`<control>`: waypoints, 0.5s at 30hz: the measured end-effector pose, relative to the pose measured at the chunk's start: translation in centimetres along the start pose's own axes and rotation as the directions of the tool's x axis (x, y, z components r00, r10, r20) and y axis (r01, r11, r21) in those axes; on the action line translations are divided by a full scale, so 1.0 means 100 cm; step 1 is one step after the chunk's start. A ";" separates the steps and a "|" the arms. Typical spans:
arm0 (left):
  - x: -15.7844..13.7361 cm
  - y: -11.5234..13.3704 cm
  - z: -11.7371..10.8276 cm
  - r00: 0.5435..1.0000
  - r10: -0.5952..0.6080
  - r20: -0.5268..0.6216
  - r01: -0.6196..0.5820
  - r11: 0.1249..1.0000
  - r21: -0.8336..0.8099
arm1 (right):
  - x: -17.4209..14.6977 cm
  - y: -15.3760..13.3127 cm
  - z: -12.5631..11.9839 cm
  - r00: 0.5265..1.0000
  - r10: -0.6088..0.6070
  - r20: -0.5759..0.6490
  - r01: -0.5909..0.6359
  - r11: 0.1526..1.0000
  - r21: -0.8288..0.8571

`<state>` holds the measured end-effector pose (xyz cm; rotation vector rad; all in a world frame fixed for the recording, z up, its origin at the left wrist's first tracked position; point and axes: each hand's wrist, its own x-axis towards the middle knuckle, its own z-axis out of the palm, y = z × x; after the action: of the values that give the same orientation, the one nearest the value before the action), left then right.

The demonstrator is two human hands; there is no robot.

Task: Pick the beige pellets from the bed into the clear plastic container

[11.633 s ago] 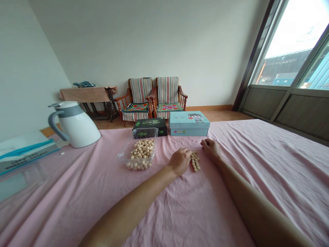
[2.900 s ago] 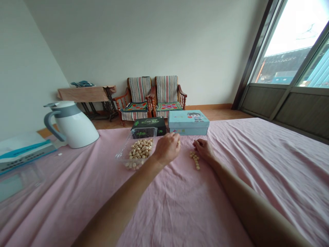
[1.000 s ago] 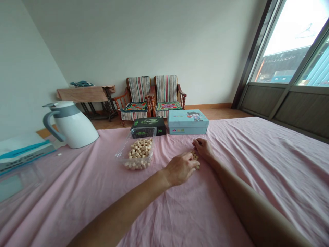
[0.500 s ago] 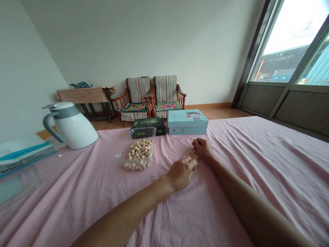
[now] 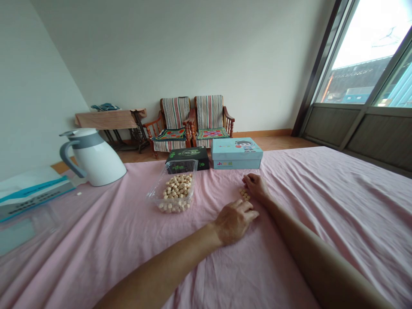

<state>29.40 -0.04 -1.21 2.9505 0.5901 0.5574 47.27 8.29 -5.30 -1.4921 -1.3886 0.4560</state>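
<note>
A small cluster of pale tan, cube-like pieces [image 5: 245, 195] lies on the pink cloth between my two hands. My left hand [image 5: 236, 219] rests palm down on the near side of the cluster, its fingers stretched out and slightly apart, with nothing visible in them. Just beyond the pieces, my right hand [image 5: 256, 185] is curled with the fingertips together; whatever it may hold is hidden. To the left, a clear plastic tub [image 5: 154, 191] holds many more of the same pieces [image 5: 177, 189].
Behind the tub sits a black box [image 5: 202, 161], beside a light blue box [image 5: 237, 163]. A white and grey jug [image 5: 101, 161] stands at left, near a tissue pack [image 5: 35, 197] and a clear plastic lid [image 5: 28, 229]. Pink cloth [image 5: 322, 184] covers the surface.
My left hand has moved slightly right and nearer to me, its fingers reaching out more and drawing off the pieces. My right hand stays beside them. The view has shifted slightly.
</note>
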 end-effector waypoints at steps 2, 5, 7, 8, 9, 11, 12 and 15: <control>0.000 0.000 0.002 1.000 0.007 0.008 -0.007 1.000 0.011 | 0.000 0.000 0.000 1.000 -0.002 -0.002 0.002 1.000 -0.005; 0.000 -0.003 0.008 1.000 -0.026 -0.015 0.025 0.999 -0.041 | 0.001 0.002 0.001 1.000 0.000 -0.003 0.000 1.000 -0.007; -0.001 -0.006 0.011 0.998 -0.048 -0.033 0.045 0.995 -0.084 | 0.001 0.003 0.001 1.000 0.007 0.000 -0.007 1.000 0.000; -0.001 -0.007 0.010 0.998 -0.050 -0.040 0.046 0.994 -0.099 | 0.002 0.003 0.002 1.000 0.009 0.003 -0.009 1.000 0.000; 0.000 -0.009 0.006 0.998 -0.047 -0.047 0.042 0.993 -0.106 | 0.002 0.003 0.001 1.000 0.010 0.003 -0.010 1.000 -0.005; 0.001 -0.014 -0.008 0.996 -0.049 -0.076 0.042 0.995 -0.094 | 0.002 0.003 0.001 1.000 0.010 -0.002 -0.010 1.000 -0.027; 0.001 -0.017 -0.018 0.992 -0.064 -0.106 0.055 0.995 -0.078 | 0.001 0.002 0.001 1.000 0.008 -0.005 -0.008 0.999 -0.039; 0.000 -0.036 -0.057 0.947 -0.175 -0.270 0.174 0.984 -0.028 | 0.000 0.000 -0.001 1.000 0.011 -0.004 -0.011 0.999 -0.052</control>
<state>26.02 3.32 3.57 2.7974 0.8634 0.9498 47.36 8.31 -5.29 -1.5427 -1.3995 0.4265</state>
